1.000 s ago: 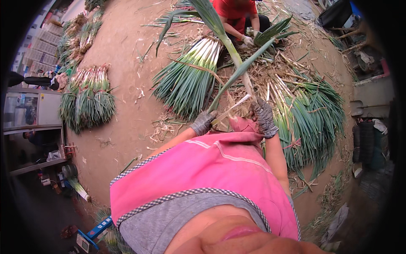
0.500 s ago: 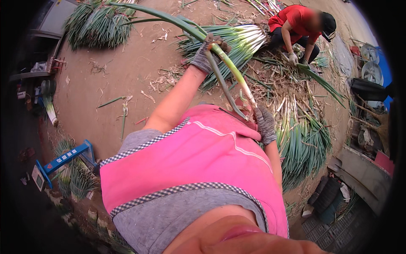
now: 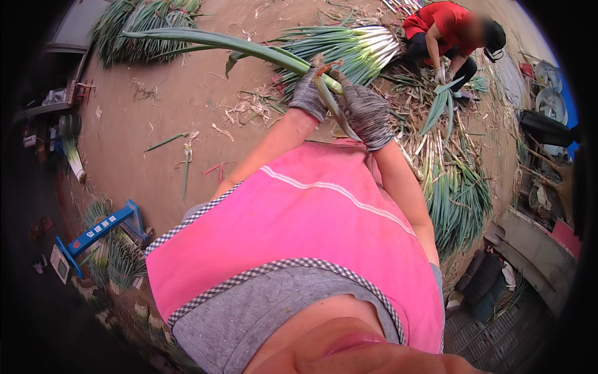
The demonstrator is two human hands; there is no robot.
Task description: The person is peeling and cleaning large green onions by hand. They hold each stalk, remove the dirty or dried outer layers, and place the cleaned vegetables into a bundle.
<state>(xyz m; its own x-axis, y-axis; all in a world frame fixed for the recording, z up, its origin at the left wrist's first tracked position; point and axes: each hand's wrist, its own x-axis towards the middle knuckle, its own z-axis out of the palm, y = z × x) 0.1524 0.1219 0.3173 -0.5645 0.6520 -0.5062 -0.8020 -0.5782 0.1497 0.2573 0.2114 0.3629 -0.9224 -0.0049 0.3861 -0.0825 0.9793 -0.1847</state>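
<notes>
A long green onion [image 3: 268, 53] is held up in front of my pink apron, its leaves stretching to the left. My left hand [image 3: 309, 96], in a grey knitted glove, is closed round its stalk. Close beside it, my gloved right hand [image 3: 367, 115] is closed at the stalk's right part, covering the white end. A limp peeled outer leaf [image 3: 336, 109] with a brownish tip hangs between the two hands. Beyond them lies a big pile of green onions [image 3: 342, 53], white ends to the right.
At the far right a co-worker in red [image 3: 445, 28] crouches, handling a green onion [image 3: 439, 109]. Another onion heap [image 3: 458, 199] lies to my right among scattered peelings. Bundles [image 3: 146, 31] lie far left; a blue-framed scale [image 3: 99, 227] stands near left.
My right hand has moved up from the stalk's lower white end to beside my left hand. The onion now lies flatter. The co-worker's onion has swung to hang downward.
</notes>
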